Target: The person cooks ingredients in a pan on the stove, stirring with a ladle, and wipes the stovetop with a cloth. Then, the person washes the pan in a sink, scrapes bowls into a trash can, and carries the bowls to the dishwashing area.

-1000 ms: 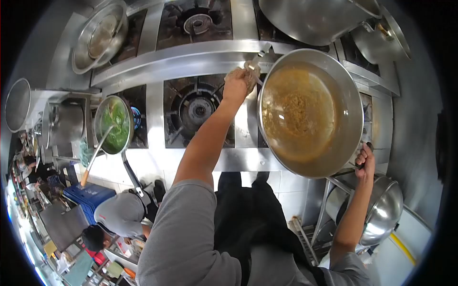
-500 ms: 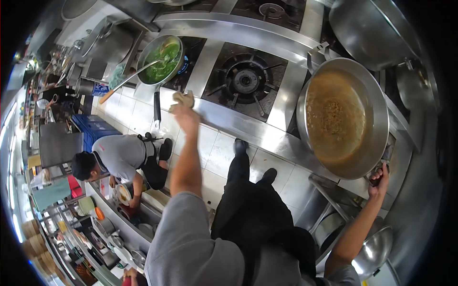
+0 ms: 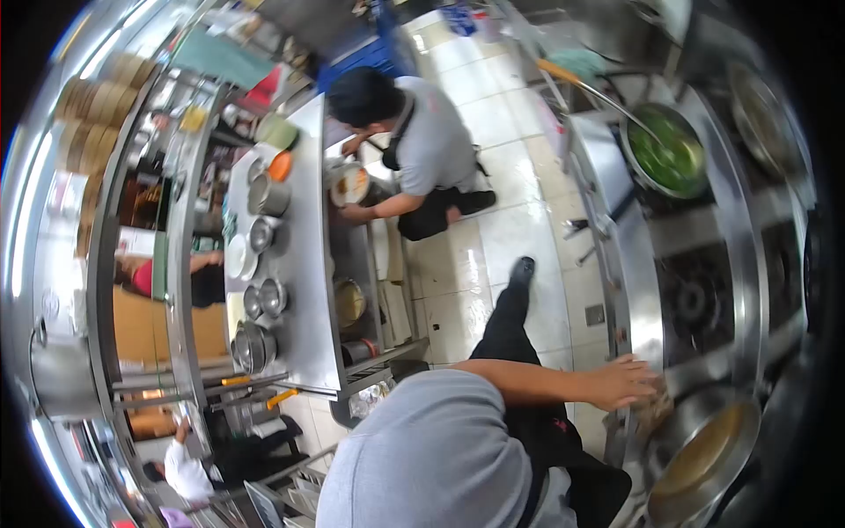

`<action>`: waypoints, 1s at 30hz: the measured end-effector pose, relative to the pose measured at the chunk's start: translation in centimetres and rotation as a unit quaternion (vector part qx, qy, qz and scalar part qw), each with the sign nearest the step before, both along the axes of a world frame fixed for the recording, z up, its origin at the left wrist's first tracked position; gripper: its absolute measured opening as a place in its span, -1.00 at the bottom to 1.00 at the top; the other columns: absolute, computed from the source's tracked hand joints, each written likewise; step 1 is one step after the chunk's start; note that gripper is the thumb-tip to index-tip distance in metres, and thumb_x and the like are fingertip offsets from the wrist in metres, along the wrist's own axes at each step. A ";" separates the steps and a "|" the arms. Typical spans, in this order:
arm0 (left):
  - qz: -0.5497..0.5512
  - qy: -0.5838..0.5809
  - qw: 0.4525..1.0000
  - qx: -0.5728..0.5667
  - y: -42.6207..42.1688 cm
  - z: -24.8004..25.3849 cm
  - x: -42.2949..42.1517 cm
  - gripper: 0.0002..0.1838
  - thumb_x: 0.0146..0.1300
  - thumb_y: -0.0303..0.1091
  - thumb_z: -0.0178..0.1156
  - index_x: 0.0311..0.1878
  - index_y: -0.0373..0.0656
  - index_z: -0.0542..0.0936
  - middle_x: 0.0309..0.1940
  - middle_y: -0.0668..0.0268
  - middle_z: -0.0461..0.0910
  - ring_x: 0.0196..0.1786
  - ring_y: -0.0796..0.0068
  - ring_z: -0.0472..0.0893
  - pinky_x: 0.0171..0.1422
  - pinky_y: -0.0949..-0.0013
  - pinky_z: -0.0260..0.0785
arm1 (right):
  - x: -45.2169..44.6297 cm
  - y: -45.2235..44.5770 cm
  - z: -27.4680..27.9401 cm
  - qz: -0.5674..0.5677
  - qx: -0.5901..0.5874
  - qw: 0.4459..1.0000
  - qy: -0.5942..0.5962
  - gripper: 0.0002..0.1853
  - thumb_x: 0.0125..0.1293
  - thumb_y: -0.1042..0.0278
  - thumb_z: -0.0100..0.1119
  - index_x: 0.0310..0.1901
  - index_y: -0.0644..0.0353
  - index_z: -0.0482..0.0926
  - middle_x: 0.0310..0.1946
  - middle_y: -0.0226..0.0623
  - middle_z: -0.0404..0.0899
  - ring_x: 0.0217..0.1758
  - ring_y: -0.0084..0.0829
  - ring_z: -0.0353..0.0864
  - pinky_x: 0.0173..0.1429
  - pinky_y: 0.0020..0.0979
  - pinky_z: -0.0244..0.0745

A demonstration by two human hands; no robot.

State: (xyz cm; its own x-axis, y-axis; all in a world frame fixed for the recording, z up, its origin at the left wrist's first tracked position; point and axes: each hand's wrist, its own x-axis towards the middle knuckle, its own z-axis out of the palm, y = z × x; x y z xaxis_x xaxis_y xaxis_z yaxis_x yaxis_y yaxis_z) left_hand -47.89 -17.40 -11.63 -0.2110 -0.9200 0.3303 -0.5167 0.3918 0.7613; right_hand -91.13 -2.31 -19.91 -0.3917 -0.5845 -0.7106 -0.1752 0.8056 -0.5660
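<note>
My left hand [image 3: 623, 384] reaches over the front edge of the stove with its fingers stretched out. A crumpled, light-brown cloth [image 3: 653, 408] lies just under and past the fingertips, against the large metal pan [image 3: 658, 458]. Whether the hand still touches the cloth is hard to see. The pan is tilted in this view and holds brown liquid [image 3: 700, 453]. My right hand is outside the view. A smaller pan [image 3: 627, 145] with green leafy food [image 3: 664, 151] and a ladle [image 3: 607, 99] stands farther along the stove.
A bare gas burner [image 3: 691, 299] lies between the two pans. To the left, a co-worker [image 3: 436, 132] bends over a steel counter [image 3: 308, 299] with a bowl [image 3: 350, 185] in hand. Metal bowls [image 3: 273, 297] stand on the counter. Tiled floor [image 3: 458, 308] runs between.
My view has swung left, and my right hand has left it. My left hand, earlier holding the cloth out near the smaller pan, is now beside the large pan with its fingers extended.
</note>
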 end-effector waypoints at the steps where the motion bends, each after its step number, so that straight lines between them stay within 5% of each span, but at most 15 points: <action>1: 0.011 0.018 0.998 0.053 1.7 -1.2 4.0 -0.49 0.28 -0.10 0.23 0.27 -0.03 0.54 0.40 0.11 0.37 0.51 0.03 0.27 0.55 -0.19 0.06 | 4.1 -1.1 -1.4 0.145 -0.021 0.989 0.028 -0.72 0.40 0.09 0.02 -0.27 0.14 0.54 -0.47 -0.40 0.54 -0.42 -0.36 0.51 -0.34 -0.25 0.45; 3: -0.087 -0.153 0.977 0.119 8.0 -3.8 14.4 -0.52 0.35 -0.08 0.19 0.28 -0.04 0.55 0.37 0.12 0.44 0.46 0.06 0.35 0.52 -0.07 0.16 | 12.5 -3.3 -3.3 0.368 -0.105 0.922 0.060 -0.78 0.39 0.21 0.05 -0.26 0.19 0.54 -0.44 -0.37 0.54 -0.40 -0.35 0.50 -0.31 -0.22 0.44; 4: -0.055 -0.078 0.932 0.348 10.6 -3.5 18.9 -0.48 0.36 -0.01 0.17 0.31 -0.03 0.54 0.39 0.08 0.42 0.47 0.03 0.33 0.55 -0.05 0.14 | 17.2 -5.1 -4.5 0.425 -0.148 0.891 0.057 -0.81 0.39 0.27 0.07 -0.26 0.21 0.54 -0.43 -0.36 0.55 -0.39 -0.35 0.49 -0.29 -0.21 0.43; 5: -0.074 -0.153 0.913 0.372 14.9 -7.7 22.9 -0.42 0.37 0.08 0.15 0.36 0.00 0.52 0.41 0.04 0.39 0.49 -0.01 0.31 0.58 -0.04 0.11 | 22.8 -6.9 -4.6 0.457 -0.174 0.872 0.043 -0.85 0.39 0.33 0.09 -0.26 0.23 0.54 -0.42 -0.35 0.55 -0.38 -0.34 0.49 -0.28 -0.19 0.43; 6: -0.034 -0.039 0.932 0.358 15.3 -7.1 27.4 -0.37 0.42 0.17 0.04 0.45 0.09 0.44 0.48 0.01 0.31 0.55 -0.01 0.22 0.61 0.00 0.06 | 28.2 -8.6 -4.5 0.456 -0.188 0.870 0.023 -0.88 0.39 0.39 0.10 -0.25 0.25 0.54 -0.40 -0.33 0.55 -0.37 -0.34 0.48 -0.26 -0.18 0.42; 9: 0.017 -0.175 0.716 0.676 13.8 -10.1 36.7 -0.41 0.42 0.25 -0.04 0.46 0.37 0.41 0.40 0.20 0.47 0.46 0.04 0.41 0.53 0.09 0.23 | 45.4 -18.9 -3.8 0.297 -0.021 0.941 -0.163 -0.90 0.41 0.36 0.15 -0.27 0.16 0.50 -0.44 -0.42 0.46 -0.37 -0.58 0.45 -0.33 -0.43 0.41; 11: -0.045 -0.283 0.713 0.640 9.0 -9.9 42.3 -0.53 0.42 0.13 0.01 0.27 0.24 0.61 0.22 0.21 0.63 0.30 0.08 0.57 0.35 0.06 0.41 | 54.7 -24.4 -4.7 0.123 0.068 0.924 -0.356 -0.78 0.47 0.17 0.16 0.01 0.03 0.43 -0.26 -0.39 0.55 -0.30 -0.49 0.54 -0.29 -0.44 0.50; 13: -0.007 -0.151 0.853 0.499 -0.4 -3.8 45.8 -0.69 0.40 -0.11 0.12 0.01 -0.03 0.72 -0.06 0.21 0.75 0.01 0.16 0.72 0.10 0.14 0.53 | 62.2 -28.6 -6.2 -0.037 0.102 0.888 -0.447 -0.62 0.41 -0.06 0.22 0.07 -0.04 0.44 -0.08 -0.29 0.57 -0.08 -0.35 0.56 0.03 -0.26 0.53; 15: 0.056 0.054 0.901 0.428 -11.3 7.9 47.1 -0.82 0.35 -0.37 0.16 -0.12 -0.21 0.69 -0.26 0.14 0.74 -0.19 0.22 0.73 -0.05 0.24 0.53 | 68.6 -32.1 -7.2 -0.232 0.077 0.795 -0.556 -0.58 0.43 -0.10 0.18 0.14 -0.06 0.40 0.08 -0.17 0.51 0.06 -0.18 0.53 0.22 -0.11 0.48; 19: 0.128 -0.227 0.964 -0.053 -27.6 16.5 49.7 -0.83 0.28 -0.37 0.29 -0.13 -0.25 0.67 -0.27 0.11 0.68 -0.09 0.05 0.67 0.01 0.17 0.49 | 76.3 -38.8 -8.1 -0.490 -0.055 0.624 -0.606 -0.56 0.45 -0.08 0.14 0.19 -0.02 0.38 0.22 -0.09 0.39 0.17 -0.10 0.48 0.33 -0.03 0.44; 22: 0.108 -0.344 0.922 -0.142 -36.4 13.8 50.9 -0.75 0.38 -0.23 0.22 -0.10 -0.25 0.64 -0.26 0.12 0.65 0.00 -0.04 0.62 0.07 0.13 0.46 | 78.2 -42.2 -9.3 -0.551 -0.079 0.551 -0.622 -0.68 0.45 0.04 0.16 0.05 0.04 0.50 0.05 -0.21 0.52 0.03 -0.28 0.55 0.13 -0.21 0.55; 24: -0.141 -0.374 0.905 0.143 -40.0 8.3 53.8 -0.56 0.49 -0.02 0.09 0.13 -0.22 0.57 -0.26 0.11 0.65 -0.23 0.13 0.70 -0.15 0.24 0.53 | 79.0 -42.9 -12.3 -0.545 -0.113 0.554 -0.619 -0.77 0.44 0.10 0.17 -0.04 0.05 0.54 -0.09 -0.31 0.57 -0.09 -0.37 0.57 -0.01 -0.31 0.55; 25: -0.085 -0.197 0.797 0.564 -40.8 12.2 51.6 -0.48 0.54 0.09 -0.03 0.18 -0.21 0.51 -0.33 0.14 0.64 -0.44 0.29 0.68 -0.32 0.31 0.54 | 79.1 -43.1 -13.0 -0.538 -0.137 0.562 -0.612 -0.84 0.43 0.17 0.18 -0.14 0.05 0.59 -0.23 -0.41 0.61 -0.20 -0.47 0.59 -0.16 -0.41 0.54; 27: -0.186 -0.054 0.708 0.679 -40.3 10.5 52.4 -0.52 0.53 0.07 0.01 0.16 -0.18 0.50 -0.38 0.18 0.63 -0.54 0.43 0.63 -0.46 0.36 0.49 | 79.3 -43.1 -13.8 -0.508 -0.166 0.559 -0.634 -0.88 0.43 0.21 0.18 -0.19 0.03 0.59 -0.33 -0.48 0.61 -0.29 -0.51 0.58 -0.25 -0.47 0.48; 30: -0.109 -0.070 0.779 0.613 -36.5 12.7 49.9 -0.62 0.49 -0.03 0.10 0.07 -0.17 0.50 -0.46 0.21 0.61 -0.55 0.36 0.62 -0.50 0.28 0.44 | 79.3 -42.5 -16.6 -0.448 -0.199 0.530 -0.692 -0.91 0.42 0.25 0.20 -0.26 0.00 0.59 -0.41 -0.54 0.62 -0.39 -0.56 0.56 -0.31 -0.54 0.45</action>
State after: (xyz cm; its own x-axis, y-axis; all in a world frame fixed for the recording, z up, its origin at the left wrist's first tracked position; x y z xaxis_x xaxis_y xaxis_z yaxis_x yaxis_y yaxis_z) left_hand 2.05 -53.94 1.11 -0.3604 -0.4636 -0.8094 -0.6518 -0.4956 0.5741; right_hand -11.86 -44.77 -36.56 0.0958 -0.8159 -0.5702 0.9816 -0.0176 0.1901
